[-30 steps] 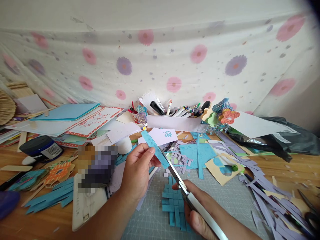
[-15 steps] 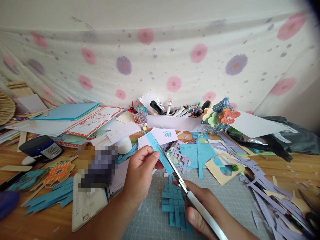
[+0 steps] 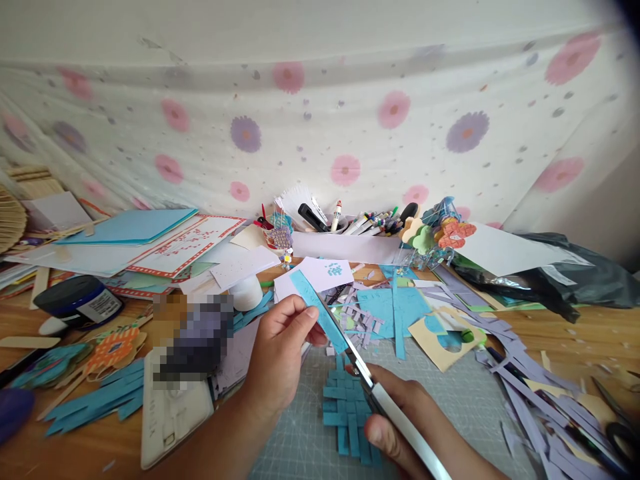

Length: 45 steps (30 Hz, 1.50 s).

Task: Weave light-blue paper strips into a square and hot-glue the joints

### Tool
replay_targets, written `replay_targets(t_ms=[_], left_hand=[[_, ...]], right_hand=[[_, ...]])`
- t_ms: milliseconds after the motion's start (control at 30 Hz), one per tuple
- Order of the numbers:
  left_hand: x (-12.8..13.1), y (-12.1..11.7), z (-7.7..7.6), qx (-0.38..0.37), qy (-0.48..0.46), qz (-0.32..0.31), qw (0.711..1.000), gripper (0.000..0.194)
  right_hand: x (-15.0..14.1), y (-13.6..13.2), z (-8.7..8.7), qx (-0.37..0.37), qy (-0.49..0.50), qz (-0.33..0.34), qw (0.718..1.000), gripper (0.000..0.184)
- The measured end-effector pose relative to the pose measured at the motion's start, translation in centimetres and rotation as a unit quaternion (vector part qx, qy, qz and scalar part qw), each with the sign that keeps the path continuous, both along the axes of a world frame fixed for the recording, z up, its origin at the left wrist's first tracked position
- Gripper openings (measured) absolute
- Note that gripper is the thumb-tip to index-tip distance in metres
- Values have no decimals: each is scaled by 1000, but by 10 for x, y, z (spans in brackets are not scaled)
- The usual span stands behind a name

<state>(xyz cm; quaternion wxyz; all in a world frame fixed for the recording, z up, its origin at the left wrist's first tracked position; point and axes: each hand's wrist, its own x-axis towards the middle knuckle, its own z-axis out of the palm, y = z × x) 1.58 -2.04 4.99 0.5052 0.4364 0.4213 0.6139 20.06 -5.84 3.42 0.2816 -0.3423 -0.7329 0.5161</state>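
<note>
The left hand (image 3: pixel 280 353) had its thumb and fingers pinched on one blue paper strip (image 3: pixel 326 325), which slanted up past the fingertips. The right hand's (image 3: pixel 417 403) fingers were wrapped round one pair of scissors (image 3: pixel 400 420), the blades lying along the strip's right edge; whether they bit into it could not be told.

Well left of the left fingers stood one dark jar (image 3: pixel 80 300) with a pale label, its print too small to read. Nearer them, one white case (image 3: pixel 175 430) bore lettering that could not be made out. Beyond, to their left, lay a red-bordered card (image 3: pixel 187 245), its red marks likewise illegible.

Below the left fingertips, one woven blue piece (image 3: pixel 347 413) rested on a gridded grey mat (image 3: pixel 295 443). Right of them, one narrow blue strip (image 3: pixel 399 327) lay across a blue sheet (image 3: pixel 370 307). Just left and beyond sat one white roll (image 3: pixel 247 293). Farther off to the right were one green flower (image 3: pixel 425 238) and one orange flower (image 3: pixel 456 235).
</note>
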Motion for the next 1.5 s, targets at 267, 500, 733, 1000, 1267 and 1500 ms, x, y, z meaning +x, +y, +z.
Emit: replay_targets(t_ms=[267, 500, 733, 1000, 1267, 1500], left_hand=[[5, -4, -1, -22, -12, -31, 999, 23], [6, -6, -2, -22, -4, -35, 999, 22], [7, -6, -1, -25, -14, -30, 999, 22], [10, -9, -1, -42, -22, -46, 998, 24], [13, -13, -2, -49, -7, -54, 997, 22], [14, -12, -2, -52, -4, -52, 997, 22]], right_hand=[[1, 2, 1, 3, 27, 19, 999, 47], [0, 1, -4, 29, 11, -10, 999, 44], [-1, -2, -1, -6, -11, -23, 1000, 43], [0, -1, 4, 28, 16, -7, 999, 51], [-1, 2, -1, 38, 7, -13, 999, 49], [-5, 1, -3, 41, 0, -26, 999, 47]])
